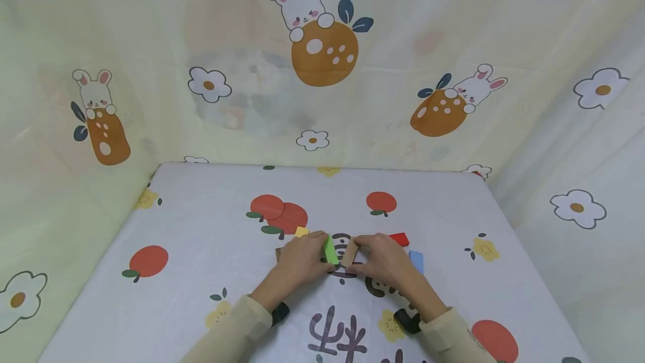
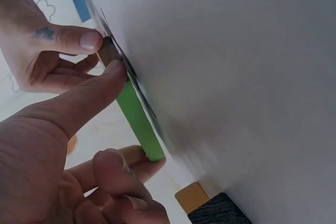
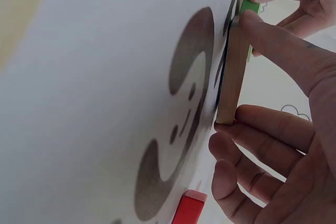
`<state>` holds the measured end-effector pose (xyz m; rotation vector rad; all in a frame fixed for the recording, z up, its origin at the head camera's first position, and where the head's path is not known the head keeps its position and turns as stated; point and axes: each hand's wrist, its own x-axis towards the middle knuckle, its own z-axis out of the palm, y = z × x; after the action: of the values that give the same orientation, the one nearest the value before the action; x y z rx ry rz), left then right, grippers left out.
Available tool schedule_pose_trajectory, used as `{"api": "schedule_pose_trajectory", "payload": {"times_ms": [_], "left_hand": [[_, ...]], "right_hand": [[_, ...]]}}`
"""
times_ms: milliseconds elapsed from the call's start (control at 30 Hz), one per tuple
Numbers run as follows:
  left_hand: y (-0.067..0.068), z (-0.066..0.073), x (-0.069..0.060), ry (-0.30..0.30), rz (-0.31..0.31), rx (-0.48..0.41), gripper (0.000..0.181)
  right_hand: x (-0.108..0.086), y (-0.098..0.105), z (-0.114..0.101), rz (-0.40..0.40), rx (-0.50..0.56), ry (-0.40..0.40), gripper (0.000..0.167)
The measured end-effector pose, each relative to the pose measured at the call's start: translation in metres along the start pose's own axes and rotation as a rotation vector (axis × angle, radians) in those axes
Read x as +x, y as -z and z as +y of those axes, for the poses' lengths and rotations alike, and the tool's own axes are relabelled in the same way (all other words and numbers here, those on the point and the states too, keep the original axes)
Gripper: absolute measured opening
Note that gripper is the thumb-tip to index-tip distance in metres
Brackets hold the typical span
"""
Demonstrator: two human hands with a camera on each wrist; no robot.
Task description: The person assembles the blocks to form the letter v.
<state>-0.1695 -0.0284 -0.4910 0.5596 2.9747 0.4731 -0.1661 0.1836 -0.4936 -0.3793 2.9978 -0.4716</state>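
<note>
Near the middle of the table, the left hand [image 1: 301, 259] pinches a green block [image 1: 330, 250] by its two ends, thumb at the near end. Just to its right, the right hand [image 1: 385, 260] holds a plain wooden block [image 1: 350, 253] the same way. The two blocks slant, close together at their near ends. In the left wrist view the green block [image 2: 140, 121] lies along the table between thumb and fingertips. The right wrist view shows the wooden block [image 3: 233, 72] low against the cloth, between the right thumb and a fingertip.
A yellow block [image 1: 302, 232] and a partly hidden brown block [image 1: 279, 254] lie beside the left hand. Beyond the right hand are a red block [image 1: 400, 239] and a blue block [image 1: 416, 261]. Printed cloth covers the table [image 1: 201, 212], with a curtain [image 1: 242, 116] behind.
</note>
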Motion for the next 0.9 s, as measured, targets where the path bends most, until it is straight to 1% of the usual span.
{"api": "schedule_pose_trajectory", "payload": {"times_ms": [133,300,600,800,900], "left_hand": [[-0.0021,-0.0007,0.001,-0.008,0.01,-0.008,0.063],[-0.0036,-0.0022,0.0016,-0.017,0.014,0.001,0.058],[-0.0034,-0.0014,0.0016,-0.022,0.015,0.022,0.059],[-0.0022,0.0003,0.0008,-0.023,0.013,0.016,0.054],[-0.0022,0.0014,0.0001,-0.026,0.013,0.02,0.053]], "right_hand": [[0.0002,-0.0001,-0.0011,0.0,0.015,0.006,0.065],[0.0009,0.0006,-0.0022,-0.009,0.025,0.02,0.065],[0.0018,0.001,-0.0016,-0.023,0.039,0.039,0.054],[0.0019,0.0018,-0.0015,-0.034,0.05,0.051,0.054],[0.0015,0.0019,-0.0018,-0.044,0.062,0.044,0.054]]}}
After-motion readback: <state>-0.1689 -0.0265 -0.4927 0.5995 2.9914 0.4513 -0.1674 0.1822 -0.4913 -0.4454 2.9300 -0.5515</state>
